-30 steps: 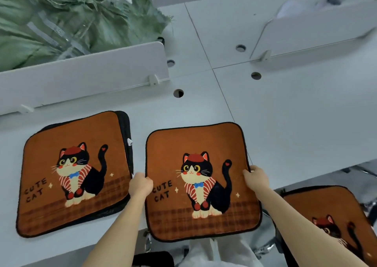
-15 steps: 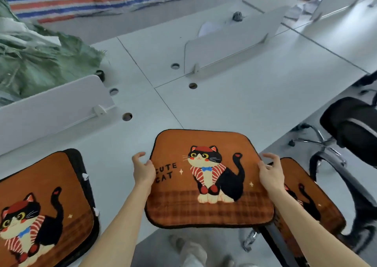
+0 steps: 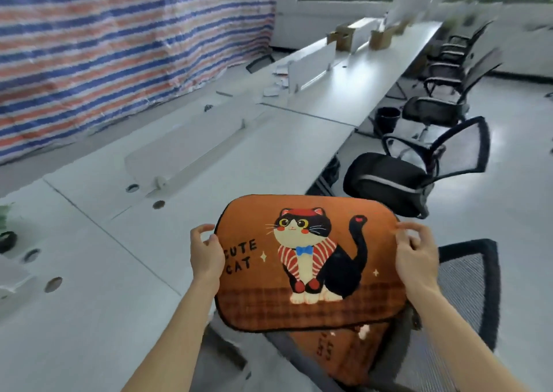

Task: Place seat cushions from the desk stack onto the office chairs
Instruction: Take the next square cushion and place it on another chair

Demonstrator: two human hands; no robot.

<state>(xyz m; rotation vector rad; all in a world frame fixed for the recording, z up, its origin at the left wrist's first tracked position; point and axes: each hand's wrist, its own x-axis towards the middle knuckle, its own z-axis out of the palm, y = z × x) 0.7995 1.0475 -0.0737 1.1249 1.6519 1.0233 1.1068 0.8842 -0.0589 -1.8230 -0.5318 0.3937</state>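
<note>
I hold an orange seat cushion [image 3: 308,260] printed with a cat and the words CUTE CAT, lifted off the white desk [image 3: 119,272]. My left hand [image 3: 206,254] grips its left edge and my right hand [image 3: 416,257] grips its right edge. Under the cushion, a black mesh office chair [image 3: 466,295] carries another orange cushion [image 3: 341,352], mostly hidden. A second black office chair [image 3: 413,170] with a bare seat stands further along the desk. The desk stack is out of frame.
White divider panels [image 3: 191,149] run down the middle of the long desk. More black chairs [image 3: 440,104] line its right side, with a black bin [image 3: 387,117] under the desk. A striped tarp [image 3: 119,38] hangs at the left. Open floor lies to the right.
The cushion has been lifted off the desk and carried right, over the near chair. The view has swung up and right, so the stack has left the frame.
</note>
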